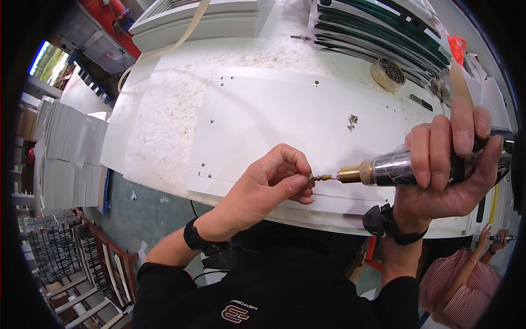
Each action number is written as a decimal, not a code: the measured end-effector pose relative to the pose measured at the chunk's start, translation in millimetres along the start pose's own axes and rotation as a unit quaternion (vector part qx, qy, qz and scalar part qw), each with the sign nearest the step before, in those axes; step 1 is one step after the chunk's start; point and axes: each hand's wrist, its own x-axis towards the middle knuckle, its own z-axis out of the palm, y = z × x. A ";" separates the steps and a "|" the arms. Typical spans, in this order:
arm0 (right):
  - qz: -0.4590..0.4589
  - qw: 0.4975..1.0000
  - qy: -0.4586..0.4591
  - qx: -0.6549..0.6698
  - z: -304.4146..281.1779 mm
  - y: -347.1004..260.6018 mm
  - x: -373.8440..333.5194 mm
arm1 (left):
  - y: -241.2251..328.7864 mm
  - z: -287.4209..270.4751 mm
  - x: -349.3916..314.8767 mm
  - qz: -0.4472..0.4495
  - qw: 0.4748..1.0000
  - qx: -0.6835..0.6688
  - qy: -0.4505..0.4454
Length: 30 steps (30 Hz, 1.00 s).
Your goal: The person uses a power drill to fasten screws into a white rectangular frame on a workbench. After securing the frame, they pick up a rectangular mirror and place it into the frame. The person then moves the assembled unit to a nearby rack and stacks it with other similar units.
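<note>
My right hand (446, 159) is wrapped round an electric screwdriver (386, 169) with a clear-wrapped body and brass-coloured nose. The tool lies nearly level, its bit pointing left. At the bit's tip my left hand (280, 178) pinches a small screw (313, 179) between thumb and fingers, which partly hide it. Both hands are above the near edge of a flat white panel (268, 120). Screws sit along the panel's left side and far edge, one of them a far-edge screw (316, 83). A small heap of loose screws (352, 122) lies on its right part.
Beyond the panel's right corner stands a round tub (378, 78) full of screws, near a small dark block (421, 102). Dark green framed parts (378, 33) are stacked at the far right, white panels (197, 24) at the far left. At the right, another person (463, 285) works.
</note>
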 end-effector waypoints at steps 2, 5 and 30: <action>0.022 0.999 -0.021 -0.011 1.5 0.6 1.7 | 3.5 5.7 -2.5 0.081 0.972 0.218 0.039; 0.058 0.996 -0.061 -0.028 4.1 6.1 3.5 | -1.5 8.2 -4.2 0.150 0.903 0.399 0.059; 0.183 0.963 -0.071 -0.186 37.4 46.7 -9.6 | -7.1 -5.4 -19.9 0.209 0.814 0.539 0.050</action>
